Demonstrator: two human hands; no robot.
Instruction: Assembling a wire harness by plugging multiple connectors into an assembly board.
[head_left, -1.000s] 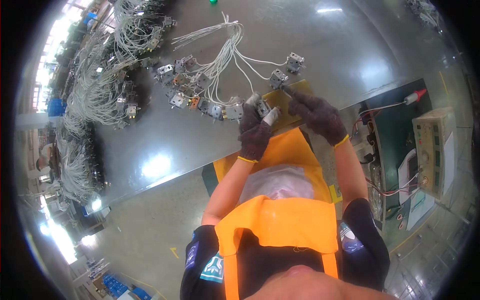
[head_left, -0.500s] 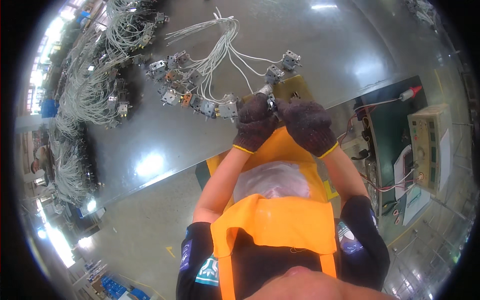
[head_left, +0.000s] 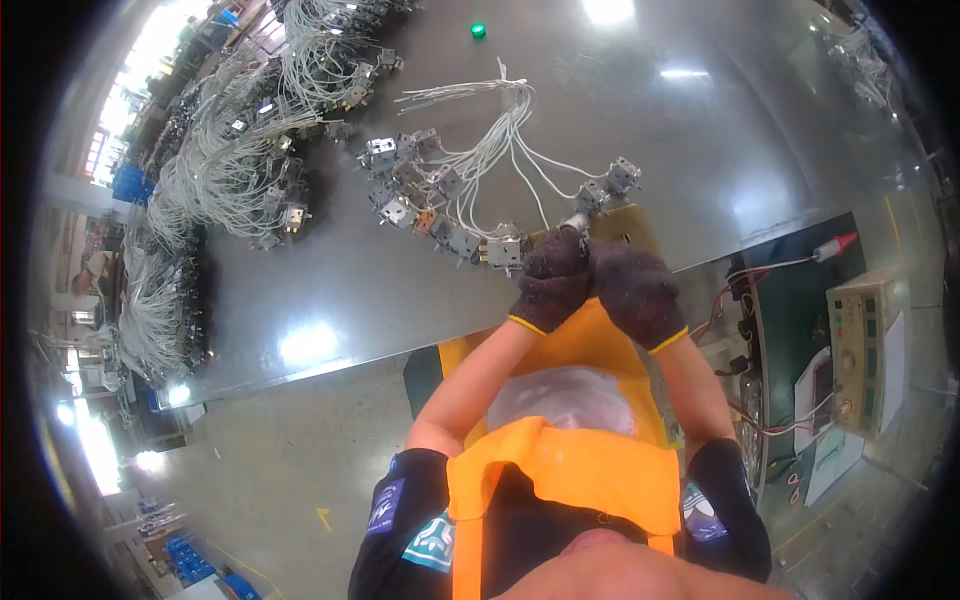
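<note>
Both of my hands wear dark knit gloves with yellow cuffs and meet over the table's near edge. My left hand (head_left: 552, 268) is closed round a small metal component (head_left: 577, 224), whose top end shows above the fingers. Pressed against its right side, my right hand (head_left: 636, 293) has its fingers bent in on the same piece, mostly hidden by the gloves. A bundle of white wires (head_left: 513, 118) fans out beyond them. Its wires lead to several small boxy metal switches (head_left: 503, 246), some left of my hands and two just past them. A brownish plate (head_left: 640, 228) lies under the work.
Heaps of similar wired switches (head_left: 215, 175) line the table's left side. A green round object (head_left: 478, 31) sits at the far side. On the right stand a beige instrument box (head_left: 856, 345) and a red-tipped probe (head_left: 834, 248) with leads. Scissors (head_left: 794, 487) lie below.
The whole view has shifted, so the table and hands appear farther right and lower, and the green object has come into sight. My hands sit slightly closer together round the metal component.
</note>
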